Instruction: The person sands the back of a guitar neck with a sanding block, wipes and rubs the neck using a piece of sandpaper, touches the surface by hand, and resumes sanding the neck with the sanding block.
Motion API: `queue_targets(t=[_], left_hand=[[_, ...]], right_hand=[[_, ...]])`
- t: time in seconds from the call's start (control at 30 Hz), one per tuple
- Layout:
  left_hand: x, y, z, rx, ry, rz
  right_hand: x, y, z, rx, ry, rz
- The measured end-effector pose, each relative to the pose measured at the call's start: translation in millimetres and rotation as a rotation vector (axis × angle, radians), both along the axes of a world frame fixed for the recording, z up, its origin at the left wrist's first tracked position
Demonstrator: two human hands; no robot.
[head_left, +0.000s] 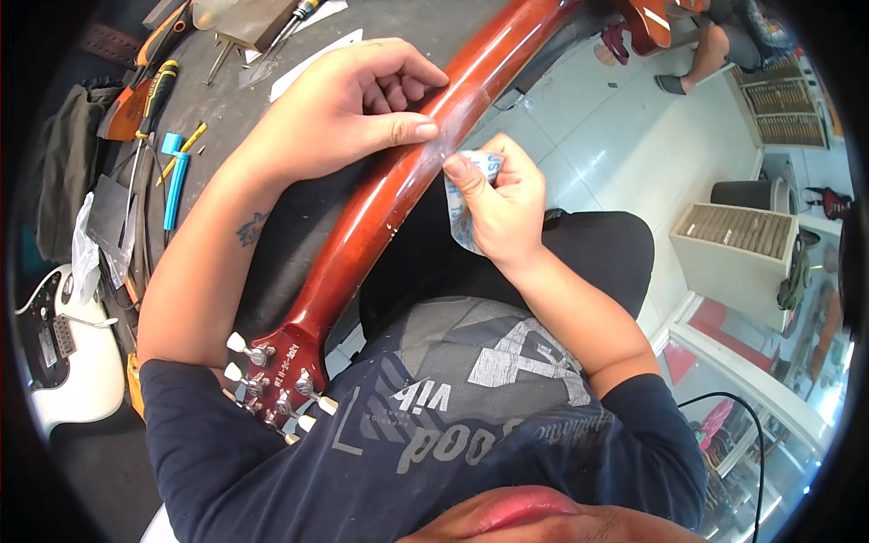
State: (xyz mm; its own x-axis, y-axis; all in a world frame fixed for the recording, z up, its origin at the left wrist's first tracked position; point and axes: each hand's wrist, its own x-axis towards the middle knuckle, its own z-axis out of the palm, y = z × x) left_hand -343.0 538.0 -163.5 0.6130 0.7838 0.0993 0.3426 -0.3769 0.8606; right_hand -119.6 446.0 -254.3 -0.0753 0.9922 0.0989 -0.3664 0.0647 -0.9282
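Observation:
A glossy red-brown guitar neck runs diagonally, its headstock with tuners at lower left. A hazy whitish patch marks its middle. My left hand rests at the neck's upper-left side, thumb and index finger apart and touching it, other fingers loosely curled with nothing visible in them. Just right of the patch, my right hand is closed on a white and blue printed sheet, thumb up against the neck.
Left, a dark workbench holds screwdrivers, blue markers and a white electric guitar. Another person's leg shows at upper right, near wooden slotted racks. A white cabinet and glass case stand right.

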Motion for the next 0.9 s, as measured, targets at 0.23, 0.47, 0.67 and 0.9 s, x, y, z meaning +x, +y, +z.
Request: queue_targets(t=[0.23,0.47,0.67,0.9], left_hand=[[1,-1,-2,-0.034,-0.023,-0.004],[2,-2,1,-0.037,-0.004,-0.004],[3,-2,0,0.005,-0.004,-0.005],[2,-3,0,0.000,-0.001,-0.009]], right_hand=[[3,2,1,0.032,-0.020,-0.005],[9,-2,15,-0.034,0.106,0.037],[3,3,7,-0.034,0.054,0.099],[3,0,6,-0.030,0.072,0.077]])
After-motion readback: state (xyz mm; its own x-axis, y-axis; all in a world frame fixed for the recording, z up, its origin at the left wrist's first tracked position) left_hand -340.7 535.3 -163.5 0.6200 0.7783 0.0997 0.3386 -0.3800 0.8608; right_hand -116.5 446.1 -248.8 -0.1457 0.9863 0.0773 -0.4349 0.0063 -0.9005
